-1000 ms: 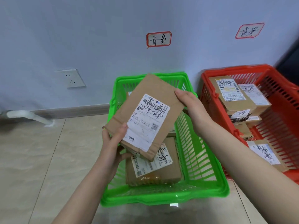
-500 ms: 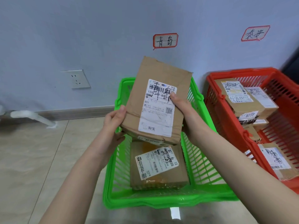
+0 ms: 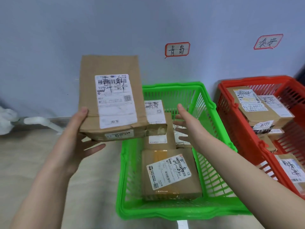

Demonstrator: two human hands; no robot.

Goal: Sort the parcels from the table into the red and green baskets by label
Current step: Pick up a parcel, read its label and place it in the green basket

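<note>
Left hand [image 3: 77, 134] grips the held parcel [image 3: 112, 98] at its lower left corner, thumb on top, fingers underneath. Right hand [image 3: 186, 123] touches nothing, fingers straight and spread, over the green basket [image 3: 173, 210], just right of the held parcel

Wall [image 3: 66, 30] pale blue, fills the upper half. Floor [image 3: 102, 187] beige tile. Green basket on the floor against the wall, centre of view; red basket [image 3: 257, 79] right beside it, rims close, touching or not unclear

Held parcel: flat brown cardboard, white shipping label up with black handwriting over the barcode, raised above the floor, its right edge over the green basket's left rim

Green basket parcels: front parcel [image 3: 171, 174] lies flat with label up, back parcel [image 3: 155, 111] sits partly behind the held one, more underneath, count unclear. Red basket parcels [image 3: 254, 104] stacked at the back, another near parcel [image 3: 290, 169] at the front edge, all labelled with scrawl

Left sign [image 3: 177, 49] on the wall above the green basket, right sign [image 3: 268, 41] above the red one, both red-bordered, handwritten. White pipe [image 3: 39, 121] at the floor line, far left
</note>
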